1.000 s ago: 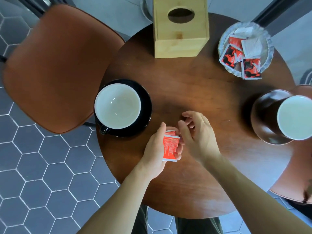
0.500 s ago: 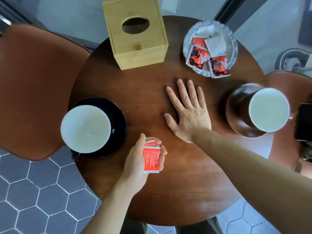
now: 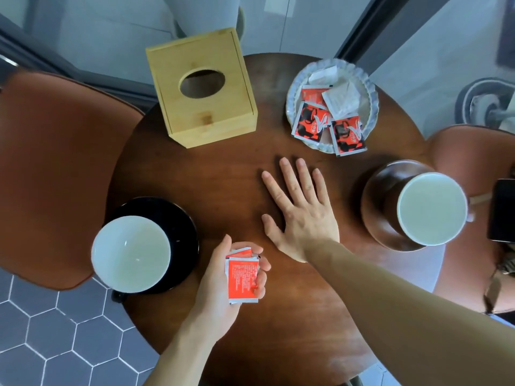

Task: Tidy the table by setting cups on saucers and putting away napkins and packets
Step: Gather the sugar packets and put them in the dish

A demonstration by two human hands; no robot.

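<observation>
My left hand [image 3: 223,291] holds a small stack of red packets [image 3: 242,275] above the near side of the round wooden table [image 3: 223,168]. Flat on the table's middle lies my right hand [image 3: 299,210], fingers spread, holding nothing. At the left a white-lined cup [image 3: 131,253] stands on a black saucer [image 3: 184,218]. A second cup [image 3: 432,208] sits on a brown saucer [image 3: 373,201] at the right. A pale scalloped dish [image 3: 370,107] at the back right holds several red and white packets [image 3: 310,121].
A wooden tissue box [image 3: 203,90] with an oval opening stands at the table's back left. Brown chairs flank the table, left [image 3: 50,168] and right [image 3: 473,151]. A dark phone [image 3: 503,210] lies on the right chair. Hexagon floor tiles [image 3: 55,335] lie below.
My right hand left the packets and moved forward to lie flat on the table's middle. The left hand kept the packets. The view tilted back, showing more of the far side.
</observation>
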